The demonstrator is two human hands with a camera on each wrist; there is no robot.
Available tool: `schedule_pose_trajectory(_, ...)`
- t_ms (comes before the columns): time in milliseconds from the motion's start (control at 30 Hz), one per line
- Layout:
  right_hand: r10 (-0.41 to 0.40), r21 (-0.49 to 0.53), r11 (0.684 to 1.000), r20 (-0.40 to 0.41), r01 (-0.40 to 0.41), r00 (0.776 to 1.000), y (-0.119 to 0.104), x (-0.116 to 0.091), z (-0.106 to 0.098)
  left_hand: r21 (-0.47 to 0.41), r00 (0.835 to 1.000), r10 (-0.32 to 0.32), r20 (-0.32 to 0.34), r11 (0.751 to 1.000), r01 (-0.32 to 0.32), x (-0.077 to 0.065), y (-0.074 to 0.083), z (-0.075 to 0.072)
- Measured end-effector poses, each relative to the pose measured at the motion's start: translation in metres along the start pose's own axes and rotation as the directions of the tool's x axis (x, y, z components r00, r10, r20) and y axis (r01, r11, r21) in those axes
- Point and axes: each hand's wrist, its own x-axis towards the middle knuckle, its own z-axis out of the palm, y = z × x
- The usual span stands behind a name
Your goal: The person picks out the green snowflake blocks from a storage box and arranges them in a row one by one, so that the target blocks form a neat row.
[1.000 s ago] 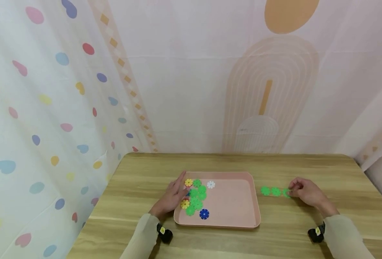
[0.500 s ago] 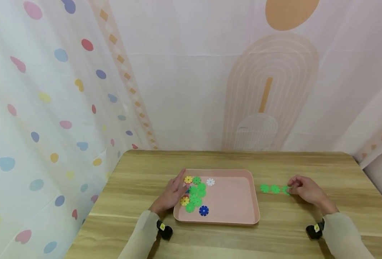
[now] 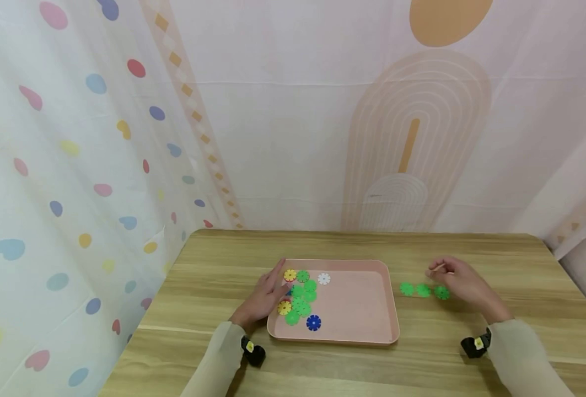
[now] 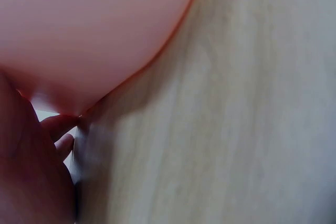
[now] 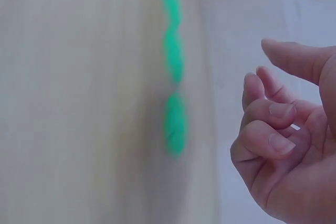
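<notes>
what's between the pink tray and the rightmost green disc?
Two more green discs, in a row on the wooden table; head view shows it.

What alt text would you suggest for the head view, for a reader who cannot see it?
A person's left hand rests on the left edge of a pink tray holding mostly green notched discs, while the right hand hovers near a row of three green discs on the wooden table. A patterned curtain hangs behind.
</notes>
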Motion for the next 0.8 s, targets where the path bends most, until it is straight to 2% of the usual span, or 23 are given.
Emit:
schedule_pose_trajectory(200, -0.089, 0.034, 0.996, 0.046, 0.088, 0.995, -0.034, 0.013, 0.011, 0.004, 1.0, -0.007, -0.007, 1.0, 0.007, 0.0, 0.001, 0.001)
schedule_pose_trajectory(400, -0.106, 0.064, 0.993, 0.134, 0.099, 0.985, -0.062, 0.03, 0.027, -0.007, 1.0, -0.001, -0.006, 1.0, 0.001, 0.0, 0.001, 0.001)
schedule_pose_trajectory(633, -0.163, 0.084, 0.986, 0.27, 0.145, 0.949, -0.088, 0.048, 0.056, -0.038, 1.0, -0.015, -0.001, 0.999, 0.015, 0.001, 0.0, 0.001)
schedule_pose_trajectory(800, -0.148, 0.086, 0.988, 0.337, 0.125, 0.93, -0.1, 0.059, 0.081, -0.043, 1.0, -0.024, 0.002, 0.999, 0.024, -0.001, 0.001, 0.001)
